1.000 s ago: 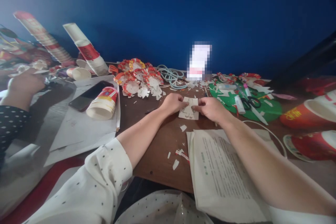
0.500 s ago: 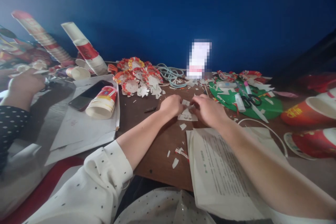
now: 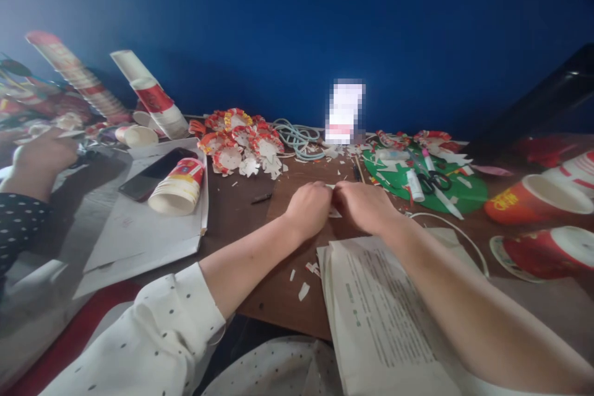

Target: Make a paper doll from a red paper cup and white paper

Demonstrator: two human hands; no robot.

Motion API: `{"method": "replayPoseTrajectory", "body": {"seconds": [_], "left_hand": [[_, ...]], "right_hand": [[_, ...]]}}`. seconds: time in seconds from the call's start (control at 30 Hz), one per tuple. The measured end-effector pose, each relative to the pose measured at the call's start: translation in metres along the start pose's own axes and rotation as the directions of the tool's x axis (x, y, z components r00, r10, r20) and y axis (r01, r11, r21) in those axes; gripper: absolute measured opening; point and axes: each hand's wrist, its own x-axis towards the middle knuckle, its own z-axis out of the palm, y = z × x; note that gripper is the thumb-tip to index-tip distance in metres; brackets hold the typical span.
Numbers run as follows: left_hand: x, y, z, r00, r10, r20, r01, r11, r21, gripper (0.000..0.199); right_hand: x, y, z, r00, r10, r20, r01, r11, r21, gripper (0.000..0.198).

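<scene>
My left hand (image 3: 310,205) and my right hand (image 3: 364,203) meet over the brown tabletop (image 3: 260,278), knuckles almost touching. Between them they pinch a small white paper piece (image 3: 335,213); only its lower edge and a sliver at the top show, because my fingers cover the rest. Both hands are closed with the fingertips curled under and hidden. Small paper scraps (image 3: 304,291) lie on the table in front of my wrists. A stack of printed sheets (image 3: 371,297) lies under my right forearm.
Cut cup flowers (image 3: 245,142) are heaped behind my left hand, beside a coiled pale cable (image 3: 299,136). Scissors (image 3: 436,182) and a glue stick (image 3: 415,185) rest on a green disc (image 3: 468,195). Stacked paper cups (image 3: 179,189) lie left; another person's hand (image 3: 46,158) is further left.
My hands have drawn together and now cover most of the white paper piece, which showed between them before. The whole view has shifted slightly.
</scene>
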Motion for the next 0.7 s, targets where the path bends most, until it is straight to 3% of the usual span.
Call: {"method": "replayPoseTrajectory", "body": {"seconds": [0.23,0.47,0.57,0.7], "left_hand": [[-0.004,0.003,0.004,0.996,0.043,0.078,-0.054,0.987,0.149,0.024],[-0.003,0.005,0.007,0.994,0.056,0.098,-0.074,0.978,0.197,0.026],[-0.003,0.006,0.006,0.991,0.046,0.127,-0.072,0.976,0.207,0.024],[-0.003,0.006,0.004,0.987,0.069,0.146,-0.098,0.976,0.196,0.024]], "right_hand": [[0.001,0.008,-0.002,0.999,-0.031,0.026,0.028,0.996,0.080,0.022],[0.011,0.036,-0.003,0.985,-0.173,-0.002,0.162,0.918,0.363,0.025],[0.012,0.056,-0.015,0.998,0.009,-0.062,0.019,0.895,0.446,0.029],[0.014,0.085,-0.024,0.927,0.291,-0.237,-0.141,0.855,0.499,0.032]]}}
